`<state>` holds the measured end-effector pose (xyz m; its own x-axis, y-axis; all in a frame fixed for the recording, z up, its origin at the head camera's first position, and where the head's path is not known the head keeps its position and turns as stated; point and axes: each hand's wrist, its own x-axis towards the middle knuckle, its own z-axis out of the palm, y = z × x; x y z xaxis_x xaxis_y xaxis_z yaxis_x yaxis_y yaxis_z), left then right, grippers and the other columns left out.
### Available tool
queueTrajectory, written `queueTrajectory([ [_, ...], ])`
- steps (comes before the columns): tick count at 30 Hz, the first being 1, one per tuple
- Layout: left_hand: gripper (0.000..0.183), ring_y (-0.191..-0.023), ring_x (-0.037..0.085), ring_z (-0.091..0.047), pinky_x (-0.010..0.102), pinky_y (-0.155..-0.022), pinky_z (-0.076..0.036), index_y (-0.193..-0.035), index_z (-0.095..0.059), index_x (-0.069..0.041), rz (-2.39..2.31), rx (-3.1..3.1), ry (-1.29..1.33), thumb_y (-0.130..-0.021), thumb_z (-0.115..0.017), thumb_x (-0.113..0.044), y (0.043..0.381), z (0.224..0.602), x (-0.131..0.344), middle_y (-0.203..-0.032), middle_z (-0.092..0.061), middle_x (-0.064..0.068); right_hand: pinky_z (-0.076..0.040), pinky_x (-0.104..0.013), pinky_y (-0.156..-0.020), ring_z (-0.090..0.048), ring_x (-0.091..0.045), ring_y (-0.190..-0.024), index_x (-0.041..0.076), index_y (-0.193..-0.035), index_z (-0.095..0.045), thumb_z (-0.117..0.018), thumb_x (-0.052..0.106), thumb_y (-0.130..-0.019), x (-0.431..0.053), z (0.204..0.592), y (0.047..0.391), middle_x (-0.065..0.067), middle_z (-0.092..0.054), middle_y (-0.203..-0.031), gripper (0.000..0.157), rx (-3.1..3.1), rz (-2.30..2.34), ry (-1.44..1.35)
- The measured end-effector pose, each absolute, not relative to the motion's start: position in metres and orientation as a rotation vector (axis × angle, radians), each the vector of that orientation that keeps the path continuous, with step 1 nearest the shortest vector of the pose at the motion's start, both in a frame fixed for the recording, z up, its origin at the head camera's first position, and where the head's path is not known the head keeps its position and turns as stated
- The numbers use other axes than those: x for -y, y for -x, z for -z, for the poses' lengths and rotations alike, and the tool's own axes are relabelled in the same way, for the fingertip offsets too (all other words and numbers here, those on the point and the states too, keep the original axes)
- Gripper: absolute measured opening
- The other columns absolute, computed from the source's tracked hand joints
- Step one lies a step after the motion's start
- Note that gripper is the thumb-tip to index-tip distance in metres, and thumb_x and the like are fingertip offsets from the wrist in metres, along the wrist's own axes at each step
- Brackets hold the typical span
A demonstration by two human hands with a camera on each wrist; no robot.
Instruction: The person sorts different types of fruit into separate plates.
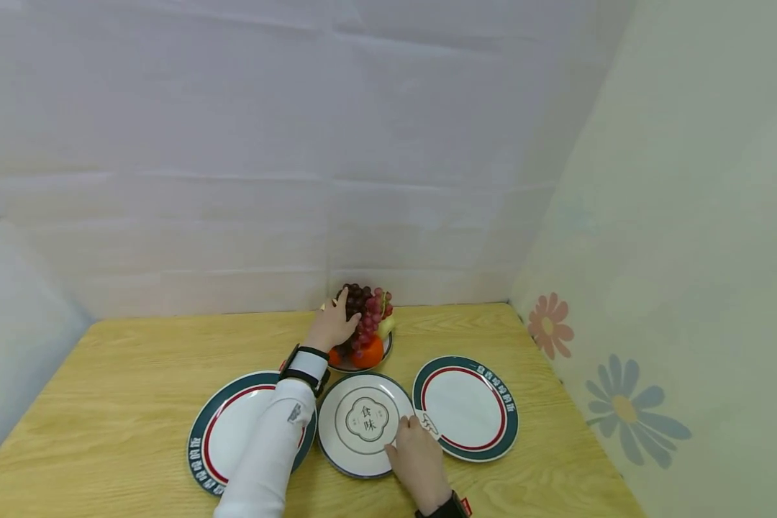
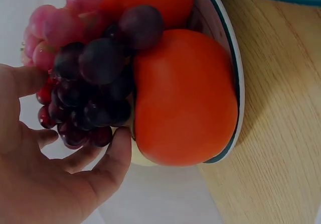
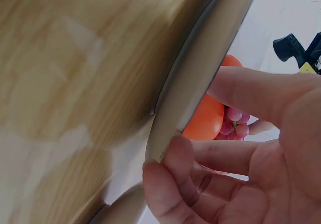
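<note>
In the head view a fruit bowl (image 1: pixel 388 350) stands at the back of the table. My left hand (image 1: pixel 332 325) reaches over it to a bunch of dark grapes (image 2: pixel 95 83). In the left wrist view the thumb and fingers lie on opposite sides of that bunch, fingertips right at the grapes. Pink grapes (image 1: pixel 374 316) and an orange-red persimmon-like fruit (image 2: pixel 185 98) sit beside it. My right hand (image 1: pixel 416 458) pinches the right edge of the middle white plate (image 1: pixel 356 455), thumb on one face and fingers curled at the other; the underside of its rim shows in the right wrist view.
A green-rimmed plate (image 1: pixel 197 432) lies at the left, partly under my left forearm (image 1: pixel 268 450). Another green-rimmed plate (image 1: pixel 464 410) lies right of the middle one. A white covering (image 1: pixel 265 237) backs the wooden table (image 1: pixel 136 403); a flowered wall (image 1: pixel 654 288) flanks its right edge.
</note>
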<state>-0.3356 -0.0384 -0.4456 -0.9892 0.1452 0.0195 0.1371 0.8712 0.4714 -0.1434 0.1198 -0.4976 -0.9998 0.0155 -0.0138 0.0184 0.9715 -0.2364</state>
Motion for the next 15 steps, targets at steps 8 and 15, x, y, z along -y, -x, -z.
queueTrajectory([
  [8, 0.06, -0.115, 0.043, -0.048, 0.051, -0.098, -0.042, -0.145, -0.018, 0.0, -0.864, -3.0, -0.244, -0.097, -0.045, -0.024, 0.341, 0.449, 0.048, -0.136, -0.036, 0.033, -0.048, -0.034, -0.051, -0.056, -0.019, -0.061, -0.005, -0.099, -0.066, -0.079, 0.028, -0.071, -0.115, 0.497, 0.143, -0.013, -0.061, -0.082, 0.045, -3.13, 0.363, -0.005],
  [15, 0.049, -0.108, 0.042, -0.053, 0.049, -0.093, -0.046, -0.137, -0.032, 0.006, -0.967, -3.18, -0.345, -0.092, -0.048, -0.002, 0.34, 0.449, 0.061, -0.13, -0.043, 0.032, -0.046, -0.033, -0.05, -0.055, -0.019, -0.061, -0.004, -0.097, -0.067, -0.079, 0.028, -0.071, -0.114, 0.498, 0.145, -0.012, -0.06, -0.081, 0.043, -3.134, 0.37, 0.04],
])
